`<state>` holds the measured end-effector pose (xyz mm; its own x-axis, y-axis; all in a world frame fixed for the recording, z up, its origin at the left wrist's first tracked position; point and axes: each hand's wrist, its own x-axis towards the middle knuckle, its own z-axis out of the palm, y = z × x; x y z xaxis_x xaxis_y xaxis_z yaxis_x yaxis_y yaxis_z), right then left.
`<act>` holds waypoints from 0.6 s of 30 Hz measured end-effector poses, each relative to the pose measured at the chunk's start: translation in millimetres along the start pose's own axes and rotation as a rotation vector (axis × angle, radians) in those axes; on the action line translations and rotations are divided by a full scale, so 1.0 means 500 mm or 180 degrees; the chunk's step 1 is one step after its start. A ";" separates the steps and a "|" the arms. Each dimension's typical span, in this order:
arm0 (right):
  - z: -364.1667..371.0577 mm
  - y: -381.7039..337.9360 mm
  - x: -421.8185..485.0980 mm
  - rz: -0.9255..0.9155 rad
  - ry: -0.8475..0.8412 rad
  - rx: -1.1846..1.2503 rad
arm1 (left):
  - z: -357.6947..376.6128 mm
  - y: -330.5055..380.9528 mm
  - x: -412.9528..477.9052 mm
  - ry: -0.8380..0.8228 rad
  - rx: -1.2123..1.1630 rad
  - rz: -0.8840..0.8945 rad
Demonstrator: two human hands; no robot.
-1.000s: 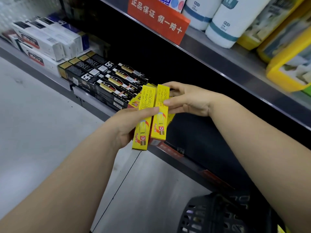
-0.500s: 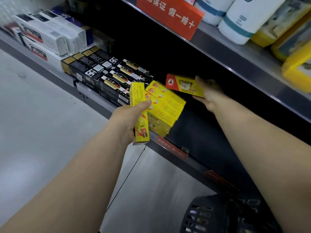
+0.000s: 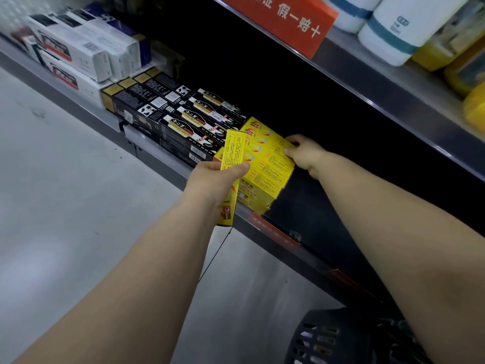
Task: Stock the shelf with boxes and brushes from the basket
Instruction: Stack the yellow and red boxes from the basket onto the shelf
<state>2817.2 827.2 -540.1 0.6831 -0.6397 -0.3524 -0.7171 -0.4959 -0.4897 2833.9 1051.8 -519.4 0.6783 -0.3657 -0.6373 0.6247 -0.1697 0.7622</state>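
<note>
My left hand point(image 3: 210, 183) grips one long yellow box point(image 3: 232, 158) upright in front of the lower shelf point(image 3: 157, 164). A stack of yellow boxes point(image 3: 265, 177) lies on that shelf, right of the black boxes point(image 3: 168, 119). My right hand point(image 3: 301, 152) holds the far end of the top yellow box of the stack, thumb on its upper face. The dark basket point(image 3: 328, 337) sits at the bottom right, and its contents are too dark to make out.
White boxes point(image 3: 78, 53) fill the shelf's left end. The shelf above point(image 3: 393, 95) carries an orange sign point(image 3: 286, 19), white bottles point(image 3: 399, 24) and yellow packs point(image 3: 462, 67). Dark bare shelf point(image 3: 315, 219) lies right of the yellow stack. Grey floor point(image 3: 65, 219) spreads on the left.
My right hand took one yellow box from my left hand, carried it over the shelf and lowered it onto the yellow stack. My left hand keeps one box.
</note>
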 end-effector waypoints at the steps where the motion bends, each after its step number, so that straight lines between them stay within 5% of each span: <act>1: -0.004 -0.010 -0.006 -0.0034 -0.0023 -0.0358 | 0.000 0.000 0.000 0.0016 0.0043 0.0012; 3: -0.018 -0.038 -0.029 -0.0280 0.0030 -0.1043 | -0.001 0.000 0.000 0.0012 0.0108 0.0010; 8: -0.036 -0.106 -0.160 -0.2058 -0.0698 -0.1263 | 0.004 0.007 -0.010 -0.0106 0.0474 0.0316; 11: -0.056 -0.110 -0.201 -0.2681 -0.0224 -0.1713 | 0.009 0.011 -0.017 -0.0319 0.1070 0.0853; 14: -0.078 -0.098 -0.207 -0.2662 -0.0137 -0.1771 | 0.017 0.008 -0.022 -0.0382 0.1618 0.1515; 18: -0.093 -0.060 -0.202 -0.2001 -0.0019 -0.1332 | 0.011 0.007 -0.019 0.0308 0.1936 0.1927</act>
<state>2763.2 879.4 -452.9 0.9808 -0.1600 -0.1115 -0.1840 -0.9488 -0.2568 2827.6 1049.6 -510.2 0.8748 -0.4764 -0.0876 -0.1518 -0.4414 0.8844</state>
